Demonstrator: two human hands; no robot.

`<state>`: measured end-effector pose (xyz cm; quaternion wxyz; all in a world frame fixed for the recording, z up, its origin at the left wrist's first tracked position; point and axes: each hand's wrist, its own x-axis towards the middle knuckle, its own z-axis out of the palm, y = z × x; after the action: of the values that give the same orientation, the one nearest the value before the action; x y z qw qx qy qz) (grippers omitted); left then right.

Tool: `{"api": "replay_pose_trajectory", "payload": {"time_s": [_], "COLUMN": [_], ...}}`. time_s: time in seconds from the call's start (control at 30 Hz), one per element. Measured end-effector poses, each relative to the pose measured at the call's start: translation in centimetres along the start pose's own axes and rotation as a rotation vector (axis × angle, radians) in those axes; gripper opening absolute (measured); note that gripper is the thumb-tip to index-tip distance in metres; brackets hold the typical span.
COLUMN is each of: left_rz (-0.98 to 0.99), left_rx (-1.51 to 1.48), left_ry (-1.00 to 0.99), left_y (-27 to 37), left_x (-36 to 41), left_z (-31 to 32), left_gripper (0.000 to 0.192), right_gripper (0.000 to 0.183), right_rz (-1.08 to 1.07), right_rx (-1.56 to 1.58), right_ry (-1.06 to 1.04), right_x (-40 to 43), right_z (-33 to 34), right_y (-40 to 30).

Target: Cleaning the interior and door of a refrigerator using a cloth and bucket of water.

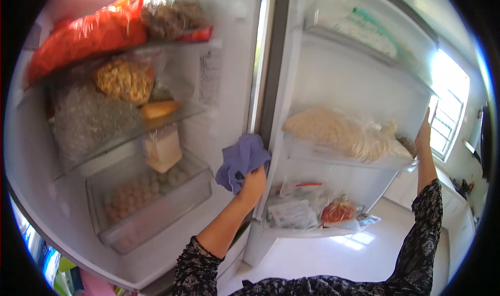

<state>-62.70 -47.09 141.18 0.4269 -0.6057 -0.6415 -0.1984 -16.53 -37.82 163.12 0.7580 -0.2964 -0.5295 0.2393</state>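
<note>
An open refrigerator fills the view. My left hand (254, 182) is closed on a purple cloth (243, 161), which it presses at the hinge side, where the cabinet meets the door's grey gasket (275, 61). At the far right my right hand (424, 134) rests at the outer edge of the refrigerator door (332, 77); its fingers are mostly hidden. Beside the cloth, the middle door shelf bears a clear bag of pale grain-like food (332, 130). The lower door shelf carries plastic bags (293, 212) and a knotted bag of reddish food (338, 211).
Left, glass shelves hold a red plastic bag (101, 32), a bag of yellow dried food (125, 81) and a square container (163, 149). Below is a clear drawer (156, 214) with eggs. A green-and-white bag (367, 32) lies on the upper door shelf. A window (449, 104) stands right.
</note>
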Motion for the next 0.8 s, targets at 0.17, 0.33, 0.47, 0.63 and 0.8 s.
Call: {"api": "replay_pose_trajectory", "payload": {"time_s": [0.17,0.33,0.47,0.63,0.8], "left_rz": [0.057,-0.089,0.083,-0.038,-0.17], "left_rx": [-0.193,-0.962,-0.134,0.164,-0.669], "left_ry": [0.318,0.582,0.552,0.492,0.172], "left_y": [-4.9,-5.8,-9.2,-3.9,-1.5], "left_x": [11.6,23.4,28.9,25.9,13.7], "left_z": [-5.1,-12.4,-13.6,-15.8,-19.0], "left_gripper": [0.032,0.024,0.027,0.029,0.028], "right_gripper": [0.06,0.06,0.058,0.053,0.051], "right_rz": [0.024,0.091,0.106,0.081,0.112], "right_rx": [0.1,0.123,0.134,0.159,0.105], "right_ry": [0.022,0.078,0.073,0.122,0.079], "right_x": [-0.9,0.8,2.5,3.0,4.9], "right_z": [0.8,-1.5,-1.3,-4.6,-7.9], "right_y": [-2.4,-3.4,-3.6,-5.3,-4.7]}}
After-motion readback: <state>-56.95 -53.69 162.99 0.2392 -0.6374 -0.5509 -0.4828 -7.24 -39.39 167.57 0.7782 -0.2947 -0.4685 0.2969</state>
